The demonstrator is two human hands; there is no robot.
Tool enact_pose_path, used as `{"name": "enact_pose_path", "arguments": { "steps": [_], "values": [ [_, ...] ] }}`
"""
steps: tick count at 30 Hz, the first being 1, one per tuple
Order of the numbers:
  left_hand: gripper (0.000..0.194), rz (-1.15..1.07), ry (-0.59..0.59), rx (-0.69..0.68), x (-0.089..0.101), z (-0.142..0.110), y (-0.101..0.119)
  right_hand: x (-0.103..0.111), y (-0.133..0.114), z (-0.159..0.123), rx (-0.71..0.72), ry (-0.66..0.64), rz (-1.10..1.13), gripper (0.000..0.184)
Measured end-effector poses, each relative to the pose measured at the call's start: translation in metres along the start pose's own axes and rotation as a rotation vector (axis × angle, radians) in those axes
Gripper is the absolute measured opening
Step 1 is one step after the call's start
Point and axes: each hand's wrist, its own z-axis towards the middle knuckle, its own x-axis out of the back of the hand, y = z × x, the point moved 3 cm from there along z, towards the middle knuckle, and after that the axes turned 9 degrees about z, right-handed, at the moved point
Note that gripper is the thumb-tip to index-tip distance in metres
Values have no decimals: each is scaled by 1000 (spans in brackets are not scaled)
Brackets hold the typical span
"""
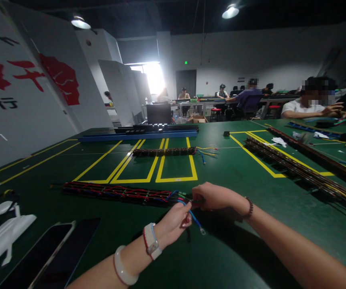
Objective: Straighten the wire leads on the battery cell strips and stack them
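A long dark strip assembly (118,193) with red wires laced along it lies on the green table in front of me. At its right end my left hand (175,224) is closed, pinching the wires. A blue wire (195,218) runs out past its fingers and ends in a metal ring terminal (203,231). Close against it, my right hand (213,196) is also closed, fingers curled around something dark that I cannot make out. Green and red sleeved wire ends (182,194) show just beside the fingers.
A shorter dark strip (165,151) with coloured leads lies across the yellow tape outlines. More long strips (299,164) lie at right, and a blue rail (139,135) at the back. Dark flat panels (52,253) and a white object (7,233) are at left. Several people sit beyond.
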Motion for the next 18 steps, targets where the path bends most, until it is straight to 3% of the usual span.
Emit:
{"name": "enact_pose_path", "arguments": {
  "steps": [6, 11, 15, 18],
  "values": [
    [35, 69, 31, -92, 1, 4, -5, 4, -6, -4, -48, -74, 15, 47],
    [31, 36, 27, -84, -1, 3, -4, 10, -4, -7, -59, -94, 48, 69],
    [23, -18, -30, -67, 0, -1, -2, 8, 4, -3, 40, -91, -13, 43],
    [17, -27, -39, -42, 3, -1, -2, 3, 15, 4, 68, -12, -85, 26]
  ]
}}
